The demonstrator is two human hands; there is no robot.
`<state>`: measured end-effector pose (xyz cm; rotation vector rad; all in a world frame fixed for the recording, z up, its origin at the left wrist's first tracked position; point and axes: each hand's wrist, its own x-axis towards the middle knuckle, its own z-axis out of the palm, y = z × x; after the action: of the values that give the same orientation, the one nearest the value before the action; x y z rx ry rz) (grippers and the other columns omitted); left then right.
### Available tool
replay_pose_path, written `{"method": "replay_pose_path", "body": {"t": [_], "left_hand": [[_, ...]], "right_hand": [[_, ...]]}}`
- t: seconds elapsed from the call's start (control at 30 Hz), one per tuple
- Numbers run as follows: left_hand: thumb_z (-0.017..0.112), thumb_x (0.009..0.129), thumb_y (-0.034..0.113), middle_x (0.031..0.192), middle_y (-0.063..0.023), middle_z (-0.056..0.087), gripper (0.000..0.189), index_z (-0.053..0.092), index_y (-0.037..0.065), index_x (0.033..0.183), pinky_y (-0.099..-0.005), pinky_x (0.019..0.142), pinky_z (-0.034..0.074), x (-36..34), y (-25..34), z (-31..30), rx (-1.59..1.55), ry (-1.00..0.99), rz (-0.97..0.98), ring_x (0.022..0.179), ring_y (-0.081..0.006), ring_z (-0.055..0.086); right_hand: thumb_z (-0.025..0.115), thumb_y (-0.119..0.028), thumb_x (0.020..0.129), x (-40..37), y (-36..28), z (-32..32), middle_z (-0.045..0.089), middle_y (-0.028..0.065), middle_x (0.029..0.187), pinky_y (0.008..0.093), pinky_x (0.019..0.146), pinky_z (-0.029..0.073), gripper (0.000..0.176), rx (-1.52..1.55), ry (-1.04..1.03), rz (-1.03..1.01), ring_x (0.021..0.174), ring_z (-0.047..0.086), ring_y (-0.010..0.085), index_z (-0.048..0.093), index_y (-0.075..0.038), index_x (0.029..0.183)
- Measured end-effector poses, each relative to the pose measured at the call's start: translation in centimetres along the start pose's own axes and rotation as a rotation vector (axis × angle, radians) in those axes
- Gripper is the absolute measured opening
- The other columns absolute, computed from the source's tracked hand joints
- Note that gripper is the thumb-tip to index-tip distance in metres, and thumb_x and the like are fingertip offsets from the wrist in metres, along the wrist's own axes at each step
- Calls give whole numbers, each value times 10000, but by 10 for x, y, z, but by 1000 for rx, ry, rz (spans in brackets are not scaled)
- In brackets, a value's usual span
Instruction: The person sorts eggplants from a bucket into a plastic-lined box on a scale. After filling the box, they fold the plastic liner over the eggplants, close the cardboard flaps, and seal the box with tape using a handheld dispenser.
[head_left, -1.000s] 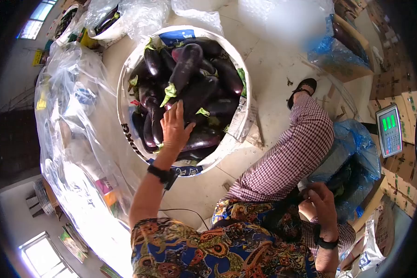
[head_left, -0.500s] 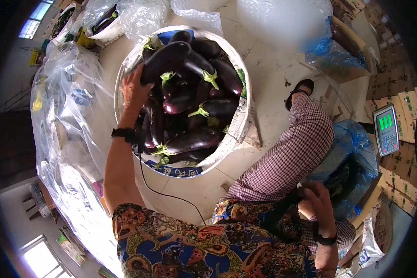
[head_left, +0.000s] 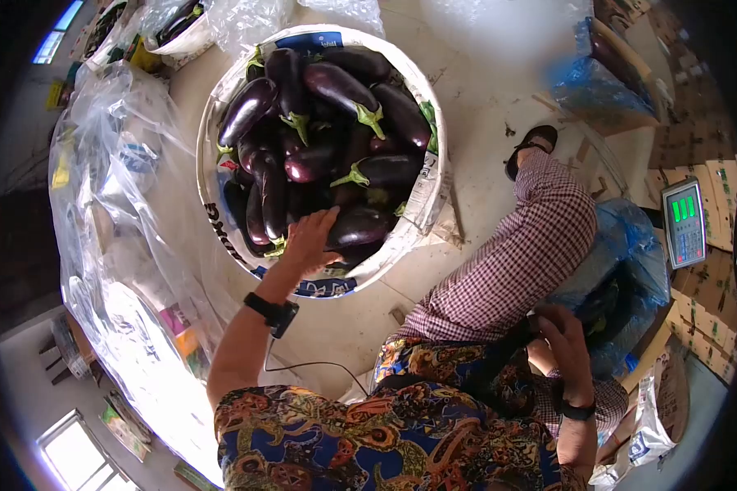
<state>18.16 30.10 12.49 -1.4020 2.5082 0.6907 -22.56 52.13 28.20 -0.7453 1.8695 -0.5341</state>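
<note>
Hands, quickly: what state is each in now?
Left hand: open, fingers and thumb spread at an eggplant.
Right hand: fingers curled; cannot tell if holding anything.

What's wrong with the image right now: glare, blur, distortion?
Head view: strong fisheye bending, dark edges; head view: plastic sheet blown out lower left, window washed white; head view: hazy smear near top, right of center; head view: eggplants fairly sharp, with soft highlights, dark gaps between them.
</note>
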Motion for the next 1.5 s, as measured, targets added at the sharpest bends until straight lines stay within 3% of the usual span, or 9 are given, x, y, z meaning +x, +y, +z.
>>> {"method": "replay_pose_path", "body": {"t": [0.17,0.37,0.47,0.57,0.63,0.7,0.93,1.17,1.5], "left_hand": [[798,676,265,1246,-159,538,786,451,96,1361,-481,965,409,11,9,1,45,43,-49,1170,-345,500],[761,720,246,1170,-138,554,531,566,80,1184,-446,900,449,92,33,-12,-232,500,215,1098,-341,508],[769,709,273,1146,-129,556,551,575,90,1191,-429,883,467,127,55,5,91,415,163,1087,-341,510],[806,661,305,1160,-125,543,633,578,98,1215,-423,912,455,142,56,-11,40,120,51,1131,-332,491],[820,643,363,1105,-122,588,661,592,105,1207,-377,890,482,131,44,-25,17,166,88,1087,-289,557],[808,671,393,1032,-118,643,648,596,67,1190,-327,794,527,109,32,-53,-562,-62,-224,931,-243,650],[587,895,430,1031,-173,659,558,530,-23,1214,-386,748,574,34,20,-60,-1739,-23,-186,847,-271,691],[695,807,425,1177,-262,577,853,291,-12,1419,-436,813,562,34,163,-95,-1976,-77,82,1002,-374,641],[570,852,160,1408,-200,364,826,91,5,1507,-366,1028,375,55,441,-49,-1259,-611,623,1244,-292,448]], "right_hand": [[554,-227,925,5,16,-3,643,174,1128,401,890,464,323,-42,-32,18,1010,617,290,614,-3,1151],[569,-257,933,10,31,0,665,164,987,381,770,490,343,-120,-67,-125,883,641,258,605,16,1136],[577,-275,935,14,40,1,665,156,942,358,713,488,359,-124,-54,-191,819,637,230,605,25,1129],[579,-277,936,9,29,-5,665,152,920,344,692,486,359,-1,-43,-86,789,632,210,606,28,1124],[578,-276,936,4,26,-12,666,150,907,343,692,488,357,51,-59,7,781,633,205,608,28,1120],[582,-269,933,1,31,-16,669,145,887,330,697,494,347,-49,-59,-124,786,643,202,611,26,1114],[575,-238,940,3,17,-10,673,138,932,324,712,500,307,91,-108,-119,814,648,204,609,14,1113],[593,-217,932,-2,-9,-35,662,169,983,355,759,513,291,46,-129,-375,876,664,249,596,9,1115],[711,-335,859,-19,50,-91,562,114,1214,321,926,479,676,774,415,-340,1106,544,185,392,24,1335]]}}
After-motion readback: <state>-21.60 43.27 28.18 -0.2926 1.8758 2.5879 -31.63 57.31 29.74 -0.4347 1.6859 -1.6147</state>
